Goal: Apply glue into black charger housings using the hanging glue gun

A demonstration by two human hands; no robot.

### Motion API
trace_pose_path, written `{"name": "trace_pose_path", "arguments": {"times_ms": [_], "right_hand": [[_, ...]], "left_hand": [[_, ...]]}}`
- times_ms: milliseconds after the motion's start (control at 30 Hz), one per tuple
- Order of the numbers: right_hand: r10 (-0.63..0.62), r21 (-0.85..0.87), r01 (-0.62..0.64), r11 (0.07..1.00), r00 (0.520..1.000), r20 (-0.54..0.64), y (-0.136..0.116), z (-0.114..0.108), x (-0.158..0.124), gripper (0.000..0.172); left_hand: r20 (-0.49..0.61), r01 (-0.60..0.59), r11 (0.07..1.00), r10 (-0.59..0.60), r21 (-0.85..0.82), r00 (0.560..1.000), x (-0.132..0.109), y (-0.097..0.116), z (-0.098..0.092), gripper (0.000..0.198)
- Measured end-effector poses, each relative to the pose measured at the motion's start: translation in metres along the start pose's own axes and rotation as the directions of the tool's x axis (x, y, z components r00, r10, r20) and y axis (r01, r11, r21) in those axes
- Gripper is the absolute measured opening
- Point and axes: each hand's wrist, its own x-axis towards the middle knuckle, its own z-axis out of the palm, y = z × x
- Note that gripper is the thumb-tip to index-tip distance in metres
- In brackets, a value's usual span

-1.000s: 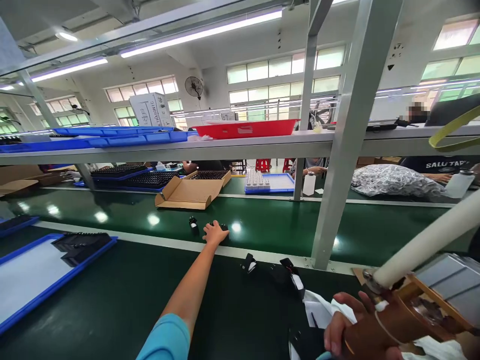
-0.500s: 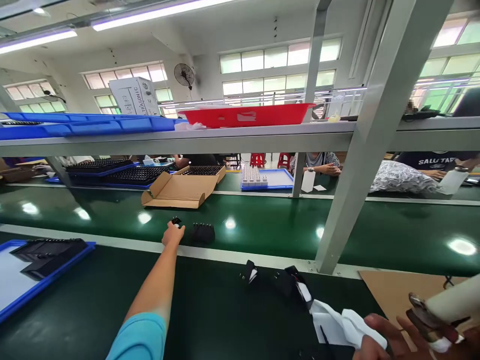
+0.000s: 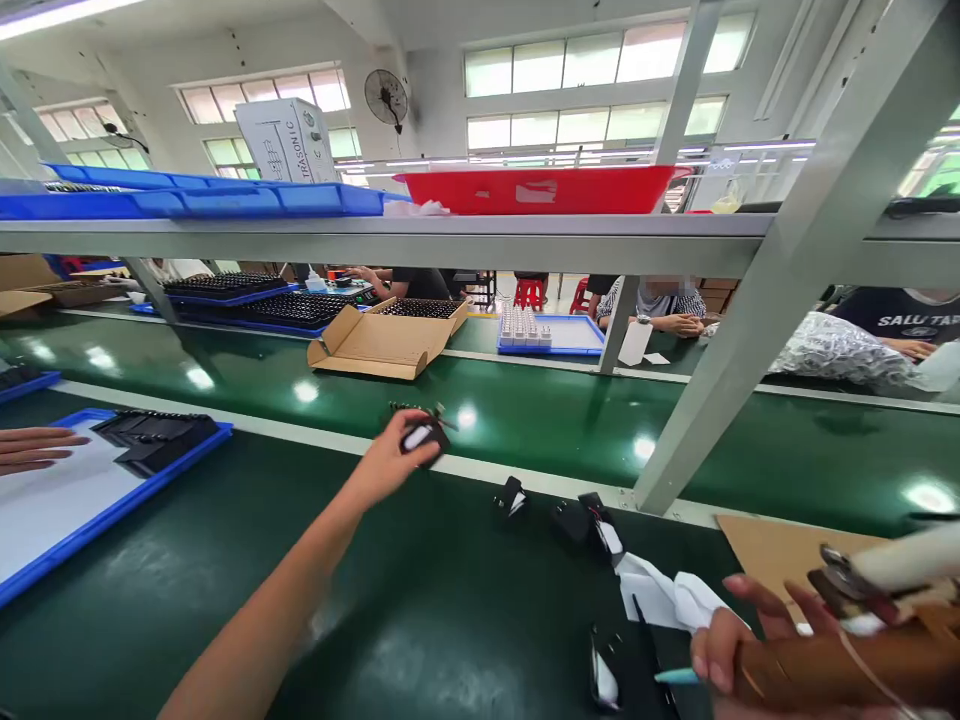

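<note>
My left hand [image 3: 391, 455] is closed around a black power adapter [image 3: 421, 437] with a white label, held above the belt's near edge. Behind it, other dark adapters are mostly hidden. At the lower right, my right hand [image 3: 739, 635] has its fingers curled beside a thick brown cylinder [image 3: 832, 665]. A pointed teal tip [image 3: 676, 677] sticks out by its fingertips; what the fingers grip is unclear. Closer to the middle lies one adapter [image 3: 512, 497] with metal pins. Another adapter [image 3: 604, 682] with a white label rests near my right hand, below crumpled white paper [image 3: 660, 592].
A co-worker's flat hand [image 3: 37, 450] is over a blue-rimmed tray [image 3: 150, 485] holding black adapters. The green belt [image 3: 525, 410] runs across, with an open cardboard box [image 3: 382, 340] beyond. A slanted metal post [image 3: 720, 390] and an overhead shelf [image 3: 450, 243] frame the right side.
My left hand has drawn back and right from the belt with an adapter in it. A co-worker's hand has appeared over the left tray. The teal tip now shows by my right hand.
</note>
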Motion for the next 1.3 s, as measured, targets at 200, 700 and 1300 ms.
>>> {"name": "trace_pose_path", "arguments": {"times_ms": [200,700,1300], "right_hand": [[-0.098,0.032,0.098,0.995,0.995,-0.026,-0.015,0.042,-0.011,0.042],[-0.179,0.067,0.173,0.983,0.979,0.096,-0.012,0.044,-0.012,0.035],[-0.141,0.080,0.134,0.988,0.986,0.088,-0.017,0.060,-0.028,0.034]], "left_hand": [[0.533,-0.120,0.992,0.088,0.026,0.842,-0.153,0.046,0.049,0.031],[0.831,-0.142,0.969,0.248,-0.204,0.498,-0.197,0.027,0.083,0.075],[0.443,-0.071,0.997,0.076,-0.027,0.894,-0.261,0.002,0.091,0.033]]}}
